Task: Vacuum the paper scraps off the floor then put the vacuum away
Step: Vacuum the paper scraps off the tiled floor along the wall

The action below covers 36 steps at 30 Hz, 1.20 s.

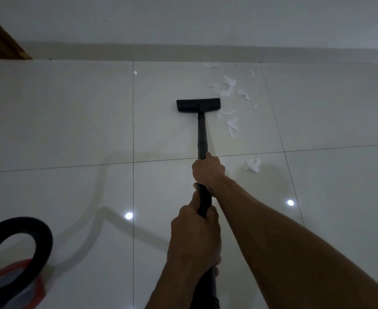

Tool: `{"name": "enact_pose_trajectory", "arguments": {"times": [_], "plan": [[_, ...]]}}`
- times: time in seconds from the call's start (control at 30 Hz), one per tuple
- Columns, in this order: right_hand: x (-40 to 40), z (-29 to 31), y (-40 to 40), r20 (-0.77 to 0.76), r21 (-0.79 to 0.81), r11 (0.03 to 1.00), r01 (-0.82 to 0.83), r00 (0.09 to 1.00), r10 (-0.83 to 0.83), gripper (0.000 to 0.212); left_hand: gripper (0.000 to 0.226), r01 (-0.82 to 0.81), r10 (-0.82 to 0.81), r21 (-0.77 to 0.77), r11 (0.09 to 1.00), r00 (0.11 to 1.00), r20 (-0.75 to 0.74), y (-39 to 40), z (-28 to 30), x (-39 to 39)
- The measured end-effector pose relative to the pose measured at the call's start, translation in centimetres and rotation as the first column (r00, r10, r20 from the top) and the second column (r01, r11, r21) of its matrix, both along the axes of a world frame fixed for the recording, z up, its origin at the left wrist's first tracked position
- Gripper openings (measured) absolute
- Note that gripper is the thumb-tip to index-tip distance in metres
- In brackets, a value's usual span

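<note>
A black vacuum wand (202, 134) runs from my hands out to a flat black floor nozzle (198, 105) resting on the white tiles. My right hand (208, 169) grips the wand higher up, my left hand (194, 237) grips it nearer my body. Several white paper scraps (230, 85) lie just right of and beyond the nozzle, with more beside the wand (232, 127). One crumpled scrap (253, 165) sits right of my right hand. A tiny scrap (135, 72) lies far left near the wall.
The vacuum's black hose (43, 237) loops at the lower left above a red-rimmed vacuum body (32, 293). A white wall with a skirting line (183, 50) closes the far side. A brown wooden door frame (3, 41) stands at the upper left.
</note>
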State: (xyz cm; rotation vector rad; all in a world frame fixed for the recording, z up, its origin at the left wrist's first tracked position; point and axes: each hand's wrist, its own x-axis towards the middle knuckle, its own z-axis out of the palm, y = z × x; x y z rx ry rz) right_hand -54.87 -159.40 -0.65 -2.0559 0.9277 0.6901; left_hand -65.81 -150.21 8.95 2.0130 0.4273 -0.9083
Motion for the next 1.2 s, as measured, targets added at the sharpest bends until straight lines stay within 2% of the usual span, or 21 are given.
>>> {"name": "enact_pose_trajectory", "arguments": {"times": [0.13,0.23,0.47,0.73,0.83,0.93,1.07,1.2], "plan": [[-2.7,-1.0,-0.1,-0.023,-0.048,0.998,-0.048,0.999,0.047,0.039,0.034,0.016,-0.014,-0.037,0.999,0.999,0.043,-0.6,-0.7,-2.3],[-4.8,-0.5,-0.5,-0.039,-0.089,0.992,-0.087,0.996,0.084,0.038,0.034,0.005,-0.005,-0.016,1.000,1.000,0.005,-1.2,-0.6,-4.4],[-10.4,-0.5,-1.2,-0.035,-0.019,0.999,-0.041,0.999,0.040,0.037,0.041,0.050,-0.049,0.063,0.997,0.999,-0.012,-1.9,0.5,-9.4],[-15.7,0.0,-0.5,-0.047,-0.015,0.999,-0.047,0.998,0.046,0.040,0.037,0.078,-0.074,0.114,0.990,0.997,-0.034,-1.5,1.0,-14.5],[-17.6,0.7,-0.3,-0.061,-0.059,0.991,-0.123,0.991,0.119,0.040,0.038,0.116,-0.115,0.148,0.982,0.993,-0.017,-1.2,1.2,-16.2],[-19.8,1.4,0.4,-0.075,-0.025,0.977,-0.214,0.974,0.211,0.042,0.039,0.135,-0.135,0.158,0.978,0.991,-0.008,-0.5,1.4,-18.0],[-22.4,0.6,1.4,-0.074,-0.096,0.992,-0.084,0.994,0.077,0.039,0.040,0.134,-0.139,0.145,0.980,0.990,0.029,0.8,1.4,-21.0],[-25.8,0.6,3.0,-0.067,-0.044,0.999,-0.028,0.997,0.025,0.043,0.038,0.145,-0.150,0.121,0.982,0.988,0.029,2.3,1.3,-24.3]]}}
